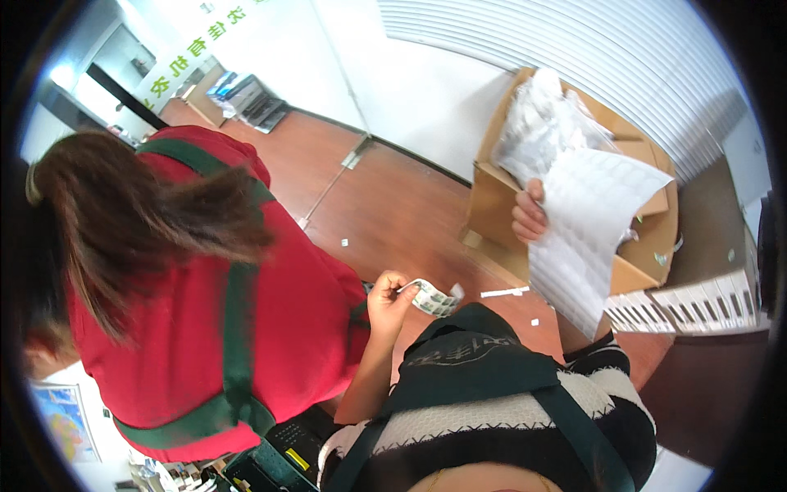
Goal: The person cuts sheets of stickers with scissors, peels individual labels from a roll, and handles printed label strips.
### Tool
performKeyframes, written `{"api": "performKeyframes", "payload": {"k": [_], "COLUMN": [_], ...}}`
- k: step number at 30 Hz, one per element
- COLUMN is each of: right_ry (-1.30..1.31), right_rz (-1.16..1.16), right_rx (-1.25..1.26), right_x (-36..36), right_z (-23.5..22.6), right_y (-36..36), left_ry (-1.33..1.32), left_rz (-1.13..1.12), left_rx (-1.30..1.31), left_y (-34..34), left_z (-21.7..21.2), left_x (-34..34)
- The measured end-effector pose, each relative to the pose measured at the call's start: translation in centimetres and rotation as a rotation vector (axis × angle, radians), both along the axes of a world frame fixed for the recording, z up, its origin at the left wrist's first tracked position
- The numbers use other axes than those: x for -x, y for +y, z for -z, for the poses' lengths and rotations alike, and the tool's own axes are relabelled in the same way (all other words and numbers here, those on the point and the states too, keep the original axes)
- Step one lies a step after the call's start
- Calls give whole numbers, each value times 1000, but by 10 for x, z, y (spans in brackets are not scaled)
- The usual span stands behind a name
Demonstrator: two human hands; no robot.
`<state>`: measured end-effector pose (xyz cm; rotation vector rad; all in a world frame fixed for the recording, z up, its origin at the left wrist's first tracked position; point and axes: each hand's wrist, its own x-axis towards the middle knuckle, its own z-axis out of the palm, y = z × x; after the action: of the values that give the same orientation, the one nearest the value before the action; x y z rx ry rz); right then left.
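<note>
My left hand [389, 302] is in the middle of the view, thumb and fingers pinched on one end of a short curled strip of labels [437, 300] with green print. My right hand [530, 213], to the right and farther off, grips the left edge of a large white sheet [586, 234]. Faint rows of rounded outlines cover this sheet, which hangs down bent toward my right side. Behind it stands an open cardboard box [498, 201] with crumpled clear plastic [545, 123] heaped inside. The sheet hides part of the box and some of my right hand.
A person in a red top with green straps [287, 328] stands close on my left, back turned. White blinds [574, 37] hang behind the box. A grey-topped unit [709, 221] is at the right. Small white scraps and a white strip [504, 292] lie on the wooden floor [410, 217].
</note>
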<state>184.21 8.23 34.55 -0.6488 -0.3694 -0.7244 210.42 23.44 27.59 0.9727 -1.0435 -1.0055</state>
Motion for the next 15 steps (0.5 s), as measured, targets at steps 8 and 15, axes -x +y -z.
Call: {"api": "performKeyframes", "payload": {"k": [8, 15], "right_ry": [-13, -354], "right_rz": [-298, -670], "right_rx": [-69, 81], "right_x": [-176, -313], "right_z": [-36, -47], "right_y": [-128, -245], "left_ry": [67, 179], "left_rz": [-65, -257], "left_rx": [-140, -56], "left_y": [-27, -82], "left_z": [-7, -22], "left_x": [-42, -83]}}
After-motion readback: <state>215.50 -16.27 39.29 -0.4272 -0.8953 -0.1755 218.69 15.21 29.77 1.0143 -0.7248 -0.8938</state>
